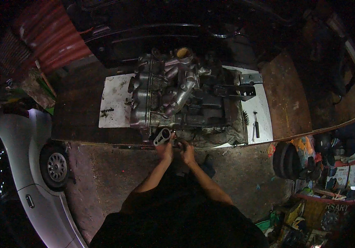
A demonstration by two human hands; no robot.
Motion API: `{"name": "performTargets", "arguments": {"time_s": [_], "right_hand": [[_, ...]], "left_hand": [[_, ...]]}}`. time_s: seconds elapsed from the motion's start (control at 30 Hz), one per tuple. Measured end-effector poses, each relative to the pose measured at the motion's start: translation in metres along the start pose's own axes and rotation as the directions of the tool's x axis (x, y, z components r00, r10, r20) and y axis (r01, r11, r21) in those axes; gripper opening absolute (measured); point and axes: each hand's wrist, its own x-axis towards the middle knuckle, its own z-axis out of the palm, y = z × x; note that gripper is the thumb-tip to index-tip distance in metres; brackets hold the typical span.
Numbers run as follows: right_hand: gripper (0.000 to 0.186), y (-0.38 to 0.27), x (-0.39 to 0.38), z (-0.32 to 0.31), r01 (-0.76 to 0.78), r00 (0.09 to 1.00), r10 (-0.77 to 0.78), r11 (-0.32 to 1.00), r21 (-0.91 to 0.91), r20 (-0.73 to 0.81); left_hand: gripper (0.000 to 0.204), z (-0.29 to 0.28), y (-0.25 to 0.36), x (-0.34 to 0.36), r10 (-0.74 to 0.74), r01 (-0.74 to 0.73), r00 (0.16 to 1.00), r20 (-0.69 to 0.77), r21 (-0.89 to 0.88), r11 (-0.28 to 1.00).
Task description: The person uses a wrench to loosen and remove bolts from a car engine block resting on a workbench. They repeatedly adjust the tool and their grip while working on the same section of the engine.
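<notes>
My left hand (166, 152) is closed on a light grey metal flange (158, 141) with a large round hole, held upright at the bench's front edge. Close beside it, my right hand (187, 153) has its fingers bent together; whatever they grip is too small and dark to make out. Just beyond both hands, a car engine (179, 93) with a silver curved pipe and ribbed metal cover rests on the bench. A dark crumpled cloth (233, 135) lies along its near right side.
White sheets (117, 93) lie under the engine on the wooden bench (82, 99). At right are a black-handled tool (256, 129), a bristle brush (245, 118) and a metal bracket (250, 78). A silver car (41, 198) stands left; clutter and a tyre (285, 160) stand right.
</notes>
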Motion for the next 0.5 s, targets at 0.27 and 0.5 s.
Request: {"name": "performTargets", "arguments": {"time_s": [0.27,0.5], "right_hand": [[0.017,0.01,0.003,0.005,-0.008,1.0,0.007,1.0,-0.023,-0.025],[0.017,0.068,0.004,0.02,0.052,0.994,-0.064,0.989,-0.142,-0.084]], "left_hand": [[0.032,0.009,0.019,-0.017,0.044,-0.025,0.998,0.053,-0.318,0.948],[0.038,0.018,0.012,-0.011,0.058,-0.033,0.982,-0.181,0.138,0.99]]}}
